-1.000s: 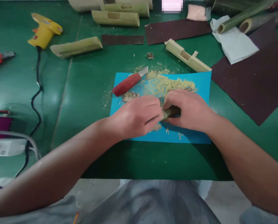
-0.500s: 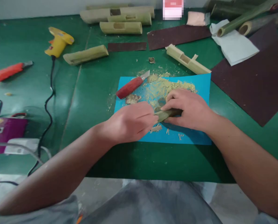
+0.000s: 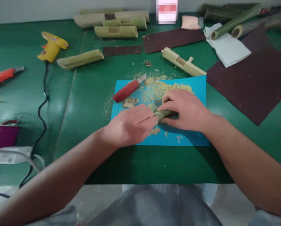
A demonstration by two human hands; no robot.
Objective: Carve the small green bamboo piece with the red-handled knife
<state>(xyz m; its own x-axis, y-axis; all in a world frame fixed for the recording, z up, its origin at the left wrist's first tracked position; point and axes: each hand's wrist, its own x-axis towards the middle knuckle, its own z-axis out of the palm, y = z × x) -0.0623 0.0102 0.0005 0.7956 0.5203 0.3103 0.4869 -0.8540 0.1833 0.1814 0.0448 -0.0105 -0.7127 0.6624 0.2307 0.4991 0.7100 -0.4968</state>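
Note:
My right hand (image 3: 186, 110) is closed round a short green bamboo piece (image 3: 165, 115) over the blue sheet (image 3: 199, 136). From the left, my left hand (image 3: 133, 125) is closed with its fingertips against the near end of that piece; whether it grips anything else is hidden. Pale shavings (image 3: 154, 89) are heaped on the sheet behind both hands. A red-handled knife (image 3: 128, 90) lies at the sheet's upper left corner, blade pointing to the back right. Beside it rests a small brownish flat scrap (image 3: 130, 102).
Cut bamboo tubes (image 3: 116, 32) lie at the back, one (image 3: 184, 61) just behind the sheet. A yellow glue gun (image 3: 51, 47) with a black cord, an orange cutter (image 3: 5, 76) and a purple box (image 3: 3, 138) are at left. Dark brown sheets (image 3: 251, 84) and white tissue (image 3: 229, 48) lie right.
The whole view has shifted, so the table items appear further left and slightly lower. Both hands stay at the bamboo piece, with the left fingers slightly changed in position.

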